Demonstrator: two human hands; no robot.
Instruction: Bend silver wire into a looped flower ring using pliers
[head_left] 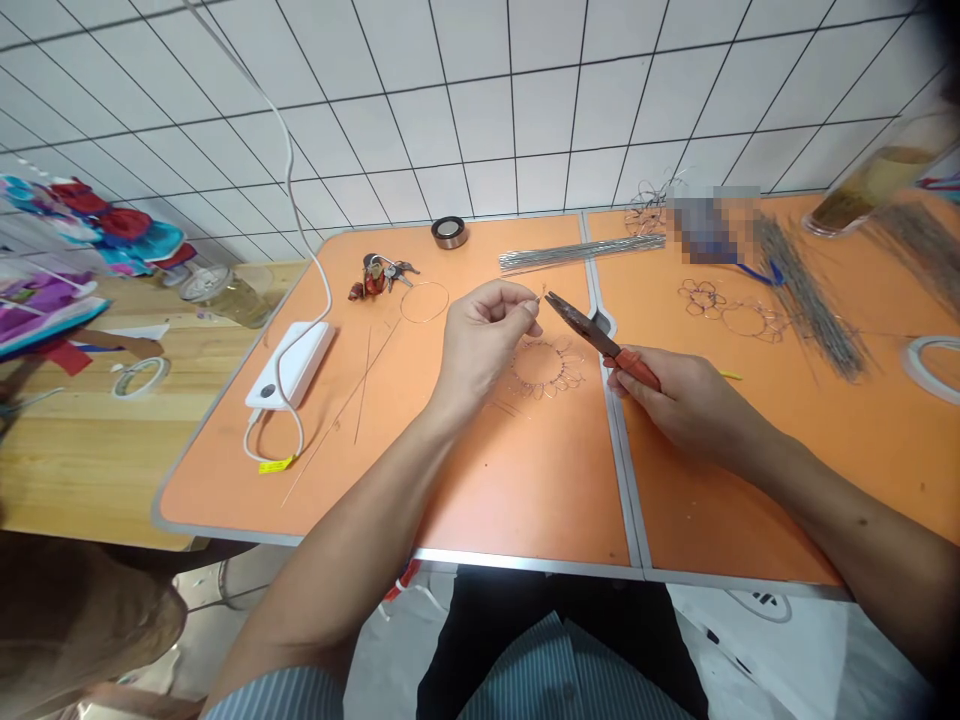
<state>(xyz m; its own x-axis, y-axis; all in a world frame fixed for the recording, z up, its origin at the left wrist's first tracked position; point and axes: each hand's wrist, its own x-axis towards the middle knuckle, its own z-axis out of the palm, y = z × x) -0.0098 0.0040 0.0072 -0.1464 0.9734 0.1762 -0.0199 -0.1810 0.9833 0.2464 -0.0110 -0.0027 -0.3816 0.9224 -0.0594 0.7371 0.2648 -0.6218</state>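
Observation:
My right hand (pixel 667 395) is wrapped around the red handles of a pair of pliers (pixel 589 328), whose dark jaws point up and left. Just left of the jaw tips, my left hand (pixel 491 335) pinches a thin wire (pixel 542 295); only a short end of it shows past the fingertips. Below the fingers, a looped wire ring (pixel 545 390), shaped like a flower, lies on the orange table (pixel 525 500). Whether the jaws touch the wire end I cannot tell.
A bundle of straight wires (pixel 581 253) lies at the back, with another bundle (pixel 814 300) at right. Around them are black tape (pixel 449 232), keys (pixel 386 272), a white power bank (pixel 289 365) with a cable, smaller wire flowers (pixel 703 297) and a cup (pixel 862 190).

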